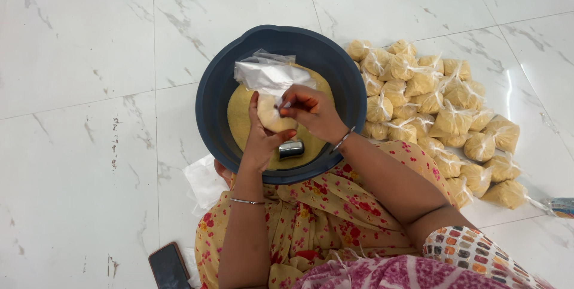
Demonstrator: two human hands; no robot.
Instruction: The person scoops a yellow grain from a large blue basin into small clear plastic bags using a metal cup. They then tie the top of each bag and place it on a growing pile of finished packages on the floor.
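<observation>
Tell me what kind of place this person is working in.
Probably a home, with the work done seated on the floor. The floor is white marble-look tile, a dark blue tub of yellow grain sits on it, and a heap of small tied bags lies beside it.

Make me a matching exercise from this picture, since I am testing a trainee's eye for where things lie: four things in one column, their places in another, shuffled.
Things:
1. steel cup
2. phone
3. pile of tied bags
4. small bag

Places:
A. on the floor tiles to the right of the tub
B. held over the tub by the left hand and right hand
C. lying on the yellow grain inside the tub
D. on the floor at the bottom left, beside the person's knee

Pairs: 1-C, 2-D, 3-A, 4-B
</observation>
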